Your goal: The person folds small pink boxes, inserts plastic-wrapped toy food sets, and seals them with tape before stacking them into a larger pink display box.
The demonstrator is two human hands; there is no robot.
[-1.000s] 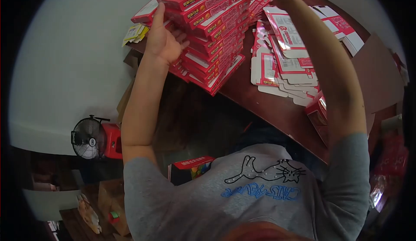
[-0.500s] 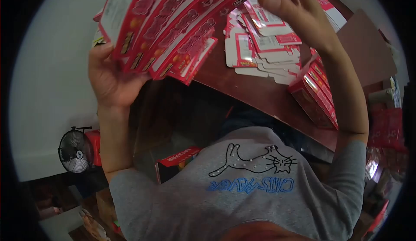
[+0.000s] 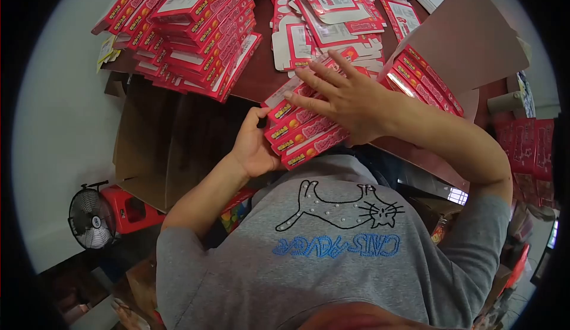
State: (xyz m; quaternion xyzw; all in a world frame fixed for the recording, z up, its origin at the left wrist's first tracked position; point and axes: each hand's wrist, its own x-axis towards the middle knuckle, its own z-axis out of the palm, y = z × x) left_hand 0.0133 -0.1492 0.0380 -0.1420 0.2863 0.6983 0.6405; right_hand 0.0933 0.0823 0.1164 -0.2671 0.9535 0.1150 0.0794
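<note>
Near my chest, my left hand (image 3: 255, 146) grips the left end of a small stack of red printed cartons (image 3: 297, 135), thumb on the upper side. My right hand (image 3: 350, 101) lies across the top of this stack, its fingers stretched out and spread, covering part of the cartons. A tall pile of matching cartons (image 3: 205, 30) stands on the table at the upper left, apart from both hands. Beyond my right fingers lie flat, unfolded carton blanks (image 3: 332, 30) in an overlapping heap.
The dark red table (image 3: 267, 57) carries the piles. At right, an open cardboard box (image 3: 469, 39) with a raised flap holds more red cartons (image 3: 424, 80). Below the table edge at left is another cardboard box (image 3: 142, 146). A black fan (image 3: 92, 220) stands by a red stool (image 3: 133, 208).
My left hand has left the large carton pile at the upper left and come right, onto the smaller stack. My right hand has come down onto that stack. The view has shifted.
</note>
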